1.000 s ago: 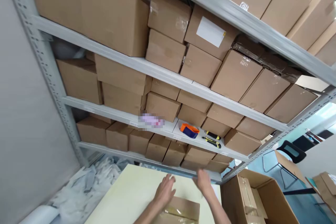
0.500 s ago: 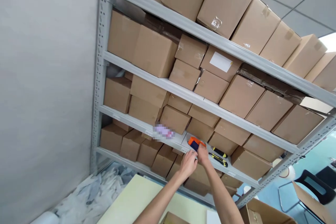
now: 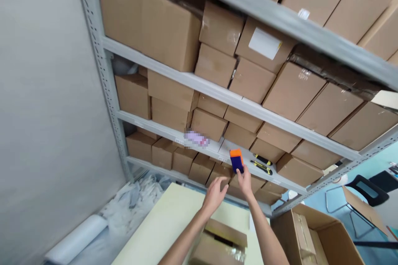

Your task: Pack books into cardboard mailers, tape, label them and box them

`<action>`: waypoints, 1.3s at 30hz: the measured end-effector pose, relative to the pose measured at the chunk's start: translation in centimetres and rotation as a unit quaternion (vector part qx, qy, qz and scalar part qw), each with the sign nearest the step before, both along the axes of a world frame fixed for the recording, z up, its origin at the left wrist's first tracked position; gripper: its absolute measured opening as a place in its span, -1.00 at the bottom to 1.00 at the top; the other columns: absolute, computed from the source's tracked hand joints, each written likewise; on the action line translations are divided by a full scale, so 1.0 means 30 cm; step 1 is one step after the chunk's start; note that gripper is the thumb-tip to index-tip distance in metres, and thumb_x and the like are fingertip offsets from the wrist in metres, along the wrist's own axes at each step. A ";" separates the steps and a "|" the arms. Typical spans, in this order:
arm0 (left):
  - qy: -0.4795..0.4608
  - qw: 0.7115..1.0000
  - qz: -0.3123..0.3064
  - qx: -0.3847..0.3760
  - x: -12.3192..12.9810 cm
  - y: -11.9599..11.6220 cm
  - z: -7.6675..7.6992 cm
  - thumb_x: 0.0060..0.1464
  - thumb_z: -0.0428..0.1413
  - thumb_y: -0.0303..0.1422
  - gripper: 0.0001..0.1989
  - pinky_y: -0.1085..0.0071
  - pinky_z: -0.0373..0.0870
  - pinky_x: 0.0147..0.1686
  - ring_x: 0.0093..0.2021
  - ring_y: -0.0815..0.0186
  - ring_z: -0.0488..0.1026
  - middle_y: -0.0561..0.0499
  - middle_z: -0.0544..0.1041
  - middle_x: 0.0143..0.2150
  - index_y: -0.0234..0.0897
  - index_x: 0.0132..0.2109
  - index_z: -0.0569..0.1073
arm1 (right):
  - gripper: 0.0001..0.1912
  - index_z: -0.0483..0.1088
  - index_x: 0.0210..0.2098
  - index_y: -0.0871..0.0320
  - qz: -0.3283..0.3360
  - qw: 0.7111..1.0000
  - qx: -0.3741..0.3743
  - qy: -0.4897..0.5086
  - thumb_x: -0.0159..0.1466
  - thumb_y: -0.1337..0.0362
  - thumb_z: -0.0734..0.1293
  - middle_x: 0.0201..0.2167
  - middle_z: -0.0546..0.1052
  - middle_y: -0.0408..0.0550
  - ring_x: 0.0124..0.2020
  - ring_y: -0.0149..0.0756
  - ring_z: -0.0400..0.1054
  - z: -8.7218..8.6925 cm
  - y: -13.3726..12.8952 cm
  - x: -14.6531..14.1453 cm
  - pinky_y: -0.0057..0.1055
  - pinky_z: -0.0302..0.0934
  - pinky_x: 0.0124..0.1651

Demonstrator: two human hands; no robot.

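My right hand (image 3: 245, 180) grips the lower end of a small orange and dark-blue block-shaped item (image 3: 236, 160), whose exact kind I cannot make out. It is held upright in front of the shelf edge. Lower and to the left, my left hand (image 3: 215, 193) hangs over the table with thumb and fingers apart, holding nothing. Two black-and-yellow utility knives, the nearer knife (image 3: 261, 167) and the farther knife (image 3: 263, 159), lie on the shelf (image 3: 222, 157) to the right of the item.
Cardboard boxes (image 3: 208, 124) fill the metal rack. A blurred-out purple item (image 3: 196, 138) lies on the same shelf. Below stands a pale table (image 3: 152, 227) with a cardboard box (image 3: 219, 246). An open carton (image 3: 334, 238) is at right; a white roll (image 3: 76, 238) lies at left.
My right hand has drawn the orange and blue item off the shelf toward me and turned it upright. My left hand has moved down and away from it, fingers spreading. The view has tilted downward.
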State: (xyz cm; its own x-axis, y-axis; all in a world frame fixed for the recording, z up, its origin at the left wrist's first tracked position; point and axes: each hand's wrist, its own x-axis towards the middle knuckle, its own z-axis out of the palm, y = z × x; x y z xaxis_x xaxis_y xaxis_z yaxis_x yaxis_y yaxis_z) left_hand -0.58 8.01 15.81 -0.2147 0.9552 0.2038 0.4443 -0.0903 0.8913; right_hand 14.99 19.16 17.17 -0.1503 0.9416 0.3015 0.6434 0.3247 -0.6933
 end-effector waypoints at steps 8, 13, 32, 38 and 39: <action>-0.123 0.991 -0.022 -0.051 0.064 -0.349 -0.043 0.22 0.26 -0.21 -0.78 0.18 0.59 0.09 -0.03 0.16 0.62 -0.07 0.70 -0.05 -0.17 -0.05 0.63 | -0.43 0.45 0.03 0.16 0.036 0.933 -0.216 0.286 0.31 -0.19 0.43 0.02 0.67 0.19 0.07 -0.03 0.57 -0.079 -0.557 0.106 -0.11 0.41 0.22; -0.111 0.992 -0.015 -0.052 0.102 -0.449 -0.037 0.22 0.27 -0.22 -0.84 0.25 0.59 -0.02 -0.13 0.20 0.62 -0.05 0.68 -0.16 -0.21 -0.17 0.61 | -0.44 0.44 0.05 0.14 0.032 0.911 -0.264 0.314 0.31 -0.17 0.48 0.02 0.66 0.14 0.08 -0.07 0.55 -0.070 -0.715 0.124 -0.15 0.40 0.25; -0.055 0.997 -0.016 -0.049 0.054 -0.568 0.166 0.29 0.24 -0.15 -0.65 0.23 0.61 0.04 -0.02 0.19 0.61 -0.09 0.63 0.03 -0.22 0.12 0.56 | -0.36 0.58 0.06 0.14 0.106 0.909 -0.331 0.231 0.32 -0.28 0.45 0.03 0.71 0.07 0.08 0.00 0.60 0.039 -0.832 0.218 -0.09 0.46 0.24; -0.025 0.996 -0.082 -0.035 -0.011 -0.499 0.288 0.34 0.19 -0.13 -0.62 0.19 0.60 0.08 0.10 0.14 0.56 -0.09 0.60 0.16 -0.16 0.20 0.56 | -0.46 0.53 0.21 0.06 0.152 0.920 -0.324 0.162 0.41 -0.14 0.44 0.08 0.69 0.02 0.08 -0.03 0.61 0.073 -0.862 0.259 -0.10 0.46 0.25; -0.015 0.994 -0.098 -0.037 -0.013 -0.492 0.295 0.34 0.19 -0.14 -0.64 0.18 0.60 0.08 0.10 0.14 0.56 -0.08 0.62 0.13 -0.15 0.18 0.58 | -0.47 0.52 0.22 0.06 0.157 0.921 -0.322 0.151 0.42 -0.11 0.44 0.07 0.70 0.02 0.07 -0.03 0.61 0.074 -0.865 0.268 -0.10 0.46 0.25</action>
